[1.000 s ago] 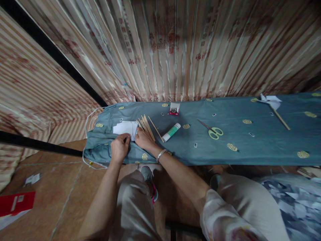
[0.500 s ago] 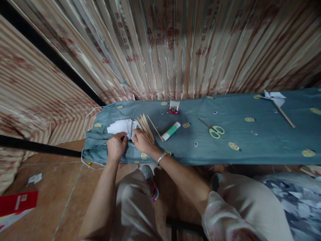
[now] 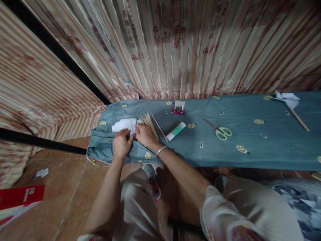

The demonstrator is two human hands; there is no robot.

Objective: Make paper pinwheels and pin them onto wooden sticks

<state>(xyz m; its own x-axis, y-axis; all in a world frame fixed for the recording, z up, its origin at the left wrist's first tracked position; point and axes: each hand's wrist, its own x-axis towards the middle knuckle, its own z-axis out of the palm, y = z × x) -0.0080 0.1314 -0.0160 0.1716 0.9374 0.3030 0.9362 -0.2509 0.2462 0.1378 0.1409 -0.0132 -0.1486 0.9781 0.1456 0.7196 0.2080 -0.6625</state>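
In the head view, the landmark is the green-and-white tube [image 3: 176, 131] lying aslant on the cloth-covered worktop [image 3: 187, 154]. The white papers [image 3: 124, 125] lie to the left of the tube, beyond the bundle of wooden sticks [image 3: 150, 124], as an uneven, overlapping pile. They look thin and light, likely soft enough to bend and easy to crease or tear; loose sheets would probably slide over one another. The edges and corners seem the best place to take hold, with a light pinch.

The left hand [image 3: 122, 143], well left of the tube, is at the near edge of the papers, fingers bent and thumb a little apart from them; whether a sheet is caught between them cannot be told. The right hand [image 3: 145, 134], between the papers and the tube, has its fingers drawn in with the tips at the papers' right edge; how firmly they close is too small to tell. It partly covers the near ends of the sticks, so contact there is unclear.

One loose stick [image 3: 159, 128] lies just left of the tube. An open red box [image 3: 179, 107] stands beyond the tube, and scissors [image 3: 219, 130] lie to its right.
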